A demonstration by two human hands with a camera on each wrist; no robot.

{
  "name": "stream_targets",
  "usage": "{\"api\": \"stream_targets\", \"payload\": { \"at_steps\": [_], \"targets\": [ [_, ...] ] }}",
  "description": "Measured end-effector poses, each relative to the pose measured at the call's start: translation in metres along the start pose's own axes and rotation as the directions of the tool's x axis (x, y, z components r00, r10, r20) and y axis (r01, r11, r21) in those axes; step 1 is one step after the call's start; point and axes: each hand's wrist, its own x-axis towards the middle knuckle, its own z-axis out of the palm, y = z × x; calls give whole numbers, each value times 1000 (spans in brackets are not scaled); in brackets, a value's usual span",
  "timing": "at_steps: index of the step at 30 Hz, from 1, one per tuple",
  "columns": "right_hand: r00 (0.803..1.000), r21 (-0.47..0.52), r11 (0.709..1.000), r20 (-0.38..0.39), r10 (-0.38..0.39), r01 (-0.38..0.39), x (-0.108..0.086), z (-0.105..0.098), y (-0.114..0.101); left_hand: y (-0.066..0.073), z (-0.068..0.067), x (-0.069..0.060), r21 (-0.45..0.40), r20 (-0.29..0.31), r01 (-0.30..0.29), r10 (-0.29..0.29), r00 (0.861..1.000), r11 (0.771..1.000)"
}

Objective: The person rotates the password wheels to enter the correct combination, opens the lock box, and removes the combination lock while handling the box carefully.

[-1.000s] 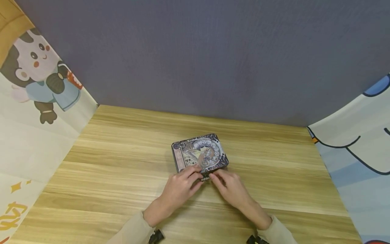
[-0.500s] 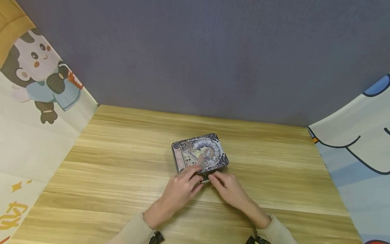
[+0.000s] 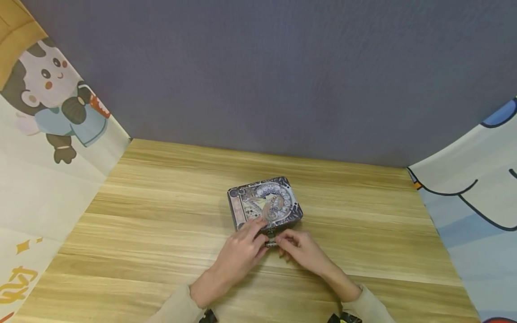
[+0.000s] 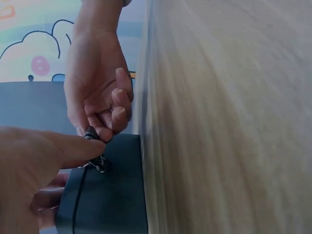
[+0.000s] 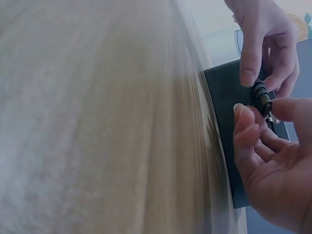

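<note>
A box with a dark, ornate printed lid sits closed on the wooden table in the head view. From its plain dark front hangs a small combination padlock with ridged dials, attached at a metal clasp. My left hand pinches one end of the padlock, its thumb on the near side, while other fingers lie on the lid's front corner. On the opposite end, my right hand pinches the padlock between thumb and finger, the remaining fingers loosely curled. Fingers partly hide the dials.
The wooden table extends around the box on all sides. A grey panel rises along the far edge. Cartoon-printed sheets flank the table on the left and right.
The padlock has come out slightly from the box front, toward my body. My right hand has moved a little nearer with it, and more of its curled fingers show. The box stays put.
</note>
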Motion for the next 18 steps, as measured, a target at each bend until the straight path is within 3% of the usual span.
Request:
{"api": "stream_targets", "payload": {
  "at_steps": [18],
  "targets": [
    [994,63,994,60,87,-91,0,2,4,1,-1,-3,33,21,-25,24,999,999]
  ]
}}
